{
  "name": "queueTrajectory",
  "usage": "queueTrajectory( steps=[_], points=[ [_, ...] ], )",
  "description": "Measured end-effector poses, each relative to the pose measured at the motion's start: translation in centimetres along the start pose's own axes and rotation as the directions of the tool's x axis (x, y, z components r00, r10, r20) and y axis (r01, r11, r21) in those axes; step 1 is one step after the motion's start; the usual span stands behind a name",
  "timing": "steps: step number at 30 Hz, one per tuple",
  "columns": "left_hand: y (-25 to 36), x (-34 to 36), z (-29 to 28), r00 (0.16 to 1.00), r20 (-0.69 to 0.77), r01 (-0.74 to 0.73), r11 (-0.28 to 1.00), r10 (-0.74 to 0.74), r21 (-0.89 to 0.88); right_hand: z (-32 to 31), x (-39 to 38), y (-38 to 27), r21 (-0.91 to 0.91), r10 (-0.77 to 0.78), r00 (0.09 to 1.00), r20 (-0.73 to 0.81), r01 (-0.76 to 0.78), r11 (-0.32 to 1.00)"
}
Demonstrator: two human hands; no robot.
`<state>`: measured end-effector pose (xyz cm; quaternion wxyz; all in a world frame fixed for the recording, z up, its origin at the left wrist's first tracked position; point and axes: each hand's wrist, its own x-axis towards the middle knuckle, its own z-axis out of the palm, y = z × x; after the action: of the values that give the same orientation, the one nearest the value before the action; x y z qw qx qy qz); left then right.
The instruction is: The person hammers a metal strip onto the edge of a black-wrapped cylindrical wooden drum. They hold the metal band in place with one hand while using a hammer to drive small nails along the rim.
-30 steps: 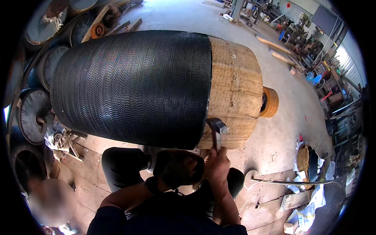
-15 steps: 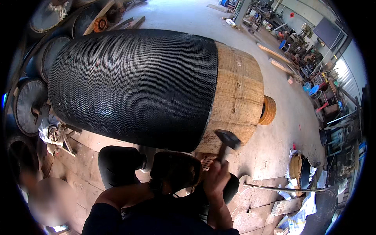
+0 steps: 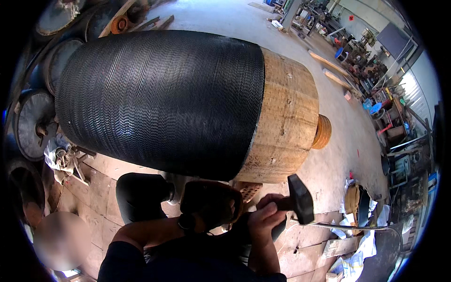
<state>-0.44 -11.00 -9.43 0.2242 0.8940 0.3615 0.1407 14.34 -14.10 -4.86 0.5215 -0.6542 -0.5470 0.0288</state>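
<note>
My right hand (image 3: pixel 264 220) grips a hammer (image 3: pixel 301 199) by its short brown handle. The hammer's dark metal head is out to the right, below the wooden end of a big roller and apart from it. My left hand (image 3: pixel 205 223), past a dark wristband, lies in shadow beside a dark rounded thing (image 3: pixel 210 199) whose kind I cannot make out. Its fingers are mostly lost in the dark. The roller lies crosswise before me, with fine black ribbed winding (image 3: pixel 159 101) over most of it and bare wood (image 3: pixel 285 113) at the right.
From the roller's right end sticks an orange-brown ringed hub (image 3: pixel 322 132). A brown perforated block (image 3: pixel 250 190) sits under the wood. Dark drums (image 3: pixel 35 124) line the left, with a blurred round patch (image 3: pixel 62 241) below. Rags and scraps (image 3: pixel 361 251) lie lower right; tools and machinery (image 3: pixel 371 56) fill the far right.
My right hand has swung the hammer from the wood's lower edge down to the right, and its head has turned. My left arm stays nearly still. The view has shifted slightly.
</note>
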Motion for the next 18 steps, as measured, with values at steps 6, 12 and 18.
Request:
queueTrajectory(
  steps=[6,12,18],
  points=[
    [-0.8,-0.6,-0.1,0.92,-0.344,-0.195,0.981,0.187,0.011,0.7,-0.4,0.6,-0.115,0.149,0.98,0.131,-0.134,0.984],
    [2.2,-0.3,-9.9,0.997,0.033,0.071,0.88,-0.063,-0.47,1.0,-1.5,2.8,0.148,0.243,0.97,-0.001,-0.24,0.959],
    [-4.7,2.3,-7.1,0.743,-0.533,-0.26,0.909,0.404,0.328,0.5,-0.6,-0.5,0.018,0.056,0.996,0.066,-0.057,0.998]
  ],
)
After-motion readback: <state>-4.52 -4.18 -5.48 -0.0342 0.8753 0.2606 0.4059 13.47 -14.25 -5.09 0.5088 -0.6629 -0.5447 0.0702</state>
